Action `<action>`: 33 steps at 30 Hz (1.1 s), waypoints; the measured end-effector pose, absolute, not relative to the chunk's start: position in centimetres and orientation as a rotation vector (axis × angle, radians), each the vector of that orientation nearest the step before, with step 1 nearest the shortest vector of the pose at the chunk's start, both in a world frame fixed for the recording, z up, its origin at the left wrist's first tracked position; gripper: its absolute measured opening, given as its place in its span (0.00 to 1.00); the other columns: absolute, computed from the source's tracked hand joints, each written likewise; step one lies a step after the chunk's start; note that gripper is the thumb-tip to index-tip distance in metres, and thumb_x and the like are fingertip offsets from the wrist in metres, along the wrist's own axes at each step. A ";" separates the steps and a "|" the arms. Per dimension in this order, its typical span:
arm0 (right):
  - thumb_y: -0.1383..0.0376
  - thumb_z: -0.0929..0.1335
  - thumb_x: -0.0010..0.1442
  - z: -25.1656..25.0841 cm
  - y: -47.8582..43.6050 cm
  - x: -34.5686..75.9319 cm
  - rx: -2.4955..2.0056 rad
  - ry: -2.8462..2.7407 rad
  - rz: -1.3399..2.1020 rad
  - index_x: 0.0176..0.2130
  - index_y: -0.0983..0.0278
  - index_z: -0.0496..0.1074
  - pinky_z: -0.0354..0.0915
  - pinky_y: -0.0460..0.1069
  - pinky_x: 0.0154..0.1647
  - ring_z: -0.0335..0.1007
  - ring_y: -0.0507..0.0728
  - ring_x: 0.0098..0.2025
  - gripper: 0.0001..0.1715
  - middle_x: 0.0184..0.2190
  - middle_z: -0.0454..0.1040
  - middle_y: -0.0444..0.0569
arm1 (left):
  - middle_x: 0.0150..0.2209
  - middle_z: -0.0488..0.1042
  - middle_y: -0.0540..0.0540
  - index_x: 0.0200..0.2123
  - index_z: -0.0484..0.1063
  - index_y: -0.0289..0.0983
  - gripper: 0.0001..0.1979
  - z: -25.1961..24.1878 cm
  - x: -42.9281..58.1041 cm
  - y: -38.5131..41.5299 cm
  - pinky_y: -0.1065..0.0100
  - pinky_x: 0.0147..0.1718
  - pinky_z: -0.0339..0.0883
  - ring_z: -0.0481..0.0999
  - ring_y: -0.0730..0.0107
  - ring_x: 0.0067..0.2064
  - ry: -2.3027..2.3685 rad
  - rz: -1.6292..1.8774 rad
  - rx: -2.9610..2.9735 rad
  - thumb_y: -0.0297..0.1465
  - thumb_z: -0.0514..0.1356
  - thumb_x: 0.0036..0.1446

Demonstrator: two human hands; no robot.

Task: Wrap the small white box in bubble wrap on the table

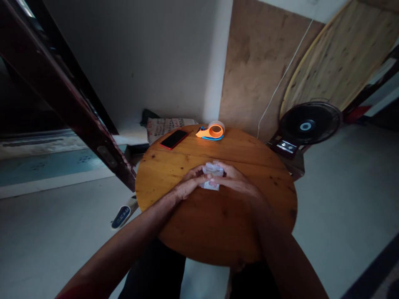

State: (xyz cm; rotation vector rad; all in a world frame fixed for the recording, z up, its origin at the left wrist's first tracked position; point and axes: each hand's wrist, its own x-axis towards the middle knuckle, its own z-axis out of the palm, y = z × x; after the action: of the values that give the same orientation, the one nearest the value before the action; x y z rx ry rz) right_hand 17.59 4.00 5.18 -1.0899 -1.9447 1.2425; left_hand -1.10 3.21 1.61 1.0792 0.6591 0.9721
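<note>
Between my two hands, over the middle of the round table, is a small whitish packet [212,184] with a faint pinkish mark on its lower part. Its top looks crumpled and partly see-through; I cannot make out its exact kind. My left hand [190,182] grips it from the left, thumb across its front. From the right, my right hand [233,178] closes on it too, the thumb meeting the other near the packet's middle. Most fingers of both hands are hidden behind it.
The round wooden table [224,212] carries an orange tape dispenser [204,133] with a tape roll at its far edge and a red-edged phone [174,139] at far left. A printed sack [168,123] lies behind. A black fan [307,122] stands to the right.
</note>
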 end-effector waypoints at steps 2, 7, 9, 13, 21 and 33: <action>0.58 0.72 0.54 5.1 4.0 17.6 -1.104 -1.956 1.241 0.53 0.57 0.69 0.67 0.54 0.46 0.71 0.59 0.47 0.28 0.48 0.74 0.48 | 0.44 0.77 0.42 0.47 0.72 0.36 0.27 1.6 -1.0 3.3 0.63 0.43 0.68 0.77 0.65 0.40 0.661 0.989 1.002 0.41 0.69 0.45; 0.59 0.72 0.54 4.6 4.2 17.4 -1.090 -1.943 1.222 0.51 0.59 0.70 0.67 0.53 0.43 0.72 0.58 0.44 0.24 0.44 0.75 0.49 | 0.39 0.77 0.44 0.42 0.73 0.34 0.26 1.9 -1.0 3.3 0.66 0.38 0.67 0.75 0.70 0.34 0.712 1.039 0.933 0.40 0.71 0.41; 0.59 0.72 0.53 4.4 4.3 17.4 -1.075 -1.952 1.194 0.50 0.60 0.71 0.66 0.52 0.43 0.72 0.57 0.43 0.24 0.44 0.76 0.49 | 0.38 0.77 0.45 0.41 0.72 0.34 0.25 1.9 -1.0 3.3 0.67 0.37 0.67 0.75 0.71 0.34 0.735 1.060 0.935 0.40 0.72 0.40; 0.57 0.72 0.53 4.1 4.6 17.4 -1.045 -1.983 1.156 0.47 0.62 0.73 0.66 0.50 0.40 0.72 0.56 0.40 0.22 0.41 0.77 0.49 | 0.37 0.76 0.47 0.39 0.72 0.34 0.24 1.6 -1.0 3.5 0.69 0.37 0.66 0.74 0.73 0.34 0.744 1.089 0.951 0.39 0.72 0.40; 0.56 0.71 0.55 4.0 4.7 17.2 -1.010 -2.051 1.058 0.47 0.62 0.75 0.66 0.49 0.40 0.72 0.56 0.41 0.21 0.44 0.76 0.51 | 0.38 0.75 0.49 0.41 0.71 0.36 0.24 1.5 -1.2 3.6 0.67 0.38 0.67 0.74 0.71 0.36 0.704 1.086 0.844 0.35 0.73 0.39; 0.59 0.73 0.52 4.2 4.6 17.2 -1.024 -1.934 1.089 0.48 0.62 0.72 0.66 0.47 0.36 0.71 0.54 0.36 0.24 0.40 0.77 0.48 | 0.38 0.77 0.45 0.41 0.74 0.34 0.21 1.9 -1.5 3.4 0.65 0.39 0.68 0.75 0.70 0.34 0.611 1.057 0.812 0.33 0.72 0.42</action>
State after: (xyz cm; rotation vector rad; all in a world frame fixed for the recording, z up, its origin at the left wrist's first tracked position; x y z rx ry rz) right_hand 17.18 4.56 4.21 -1.0242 -1.9341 1.0892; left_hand -1.47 3.41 1.86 0.8117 0.6114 1.0572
